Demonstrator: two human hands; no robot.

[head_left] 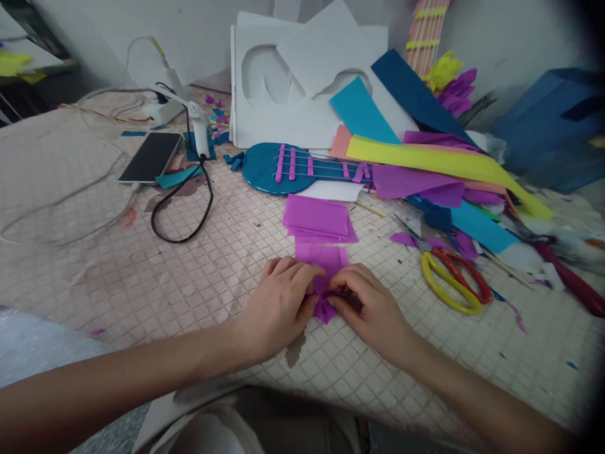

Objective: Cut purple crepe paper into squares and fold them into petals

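Between my hands, near the table's front edge, is a piece of purple crepe paper (322,255), gathered and pinched at its near part, where it fans out in small folds. My left hand (283,302) grips its left side between thumb and fingers. From the right, my right hand (371,309) pinches the same gathered spot. Just beyond lies a short stack of purple paper rectangles (317,216), slightly askew. Farther back rests a teal guitar-shaped piece (278,168) with purple bars and thin strings along its neck.
To the right lie scissors (449,282) with yellow and red handles. Behind them are strips of yellow paper (425,157) and other coloured paper. At left are a phone (152,157) and a black cord loop (182,239). White boards (302,120) lean at the back.
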